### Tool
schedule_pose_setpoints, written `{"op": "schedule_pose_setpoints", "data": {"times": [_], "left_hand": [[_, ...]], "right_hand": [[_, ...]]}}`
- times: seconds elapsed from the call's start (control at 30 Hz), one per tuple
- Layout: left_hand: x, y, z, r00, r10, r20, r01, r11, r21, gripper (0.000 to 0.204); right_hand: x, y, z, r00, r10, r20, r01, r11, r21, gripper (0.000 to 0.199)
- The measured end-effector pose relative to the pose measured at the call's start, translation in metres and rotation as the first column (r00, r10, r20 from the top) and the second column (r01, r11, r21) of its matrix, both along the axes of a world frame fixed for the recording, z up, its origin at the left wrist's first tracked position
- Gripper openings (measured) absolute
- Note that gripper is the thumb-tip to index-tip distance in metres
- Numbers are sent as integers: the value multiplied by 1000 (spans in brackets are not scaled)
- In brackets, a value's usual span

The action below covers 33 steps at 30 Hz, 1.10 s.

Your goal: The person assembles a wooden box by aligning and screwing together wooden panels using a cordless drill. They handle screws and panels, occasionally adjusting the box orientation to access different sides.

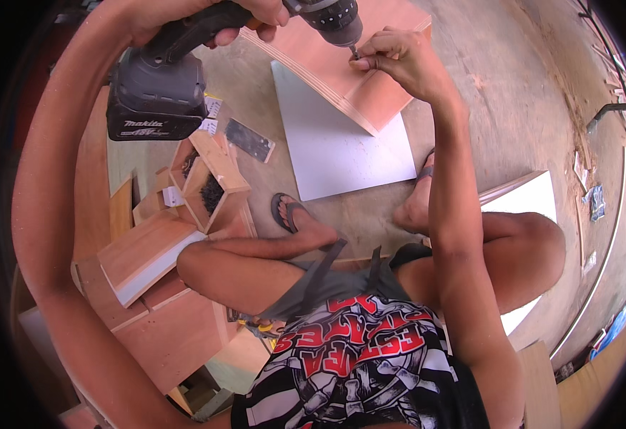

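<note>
The right hand [402,57] has thumb and forefinger brought together in a pinch at the tip of the bit [354,52]. The item between these fingertips is too small to identify. The left hand [261,11] is wrapped around the handle of the drill [188,36], fingers curled; the upper edge of the view cuts off part of this hand. The drill is held on its side: battery to the left, chuck [338,27] to the right, bit directed at the plywood box [306,53]. Contact between bit and wood cannot be confirmed.

The box is at the top centre, in front of the seated person, with its layered edge facing the person. It rests on the white board [341,161], which lies on the concrete floor [256,86]. Left of the white board is a flat dark plate [249,139]. Nearer the left knee is a wooden tray [229,175]; its compartments contain dark screws [211,193]. A white-edged panel [145,250] lies on further boards at the left. At the right, a white panel [534,200] lies partly behind the right knee. A blue packet [597,202] lies farther right on the floor.
</note>
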<state>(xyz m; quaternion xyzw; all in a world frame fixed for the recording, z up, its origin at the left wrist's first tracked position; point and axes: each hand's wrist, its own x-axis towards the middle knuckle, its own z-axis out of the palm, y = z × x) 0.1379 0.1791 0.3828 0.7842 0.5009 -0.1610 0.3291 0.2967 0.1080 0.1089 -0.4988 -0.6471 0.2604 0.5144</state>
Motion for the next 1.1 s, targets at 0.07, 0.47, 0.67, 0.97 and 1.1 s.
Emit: {"op": "schedule_pose_setpoints", "data": {"times": [0.07,0.47,0.67,0.97,1.1], "left_hand": [[2,0,2,999,-13,-30,13,1000,13,18],[4,9,-2,1000,-3,-9,3,995,-97,19],[9,5,6,998,13,-64,-20,995,-99,25],[-5,20,-15,969,-247,0,246,966,74,30],[3,15,-11,989,-148,-25,149,986,70,30]], "right_hand": [[-3,1,-1,1000,-12,-18,13,999,41,17],[-1,-1,1,999,-40,25,40,999,0,20],[4,-4,-2,996,-10,-84,9,1000,-4,13],[16,46,-60,575,-649,-498,587,751,-301,73],[12,44,-38,617,-709,-342,523,694,-495,82]]}}
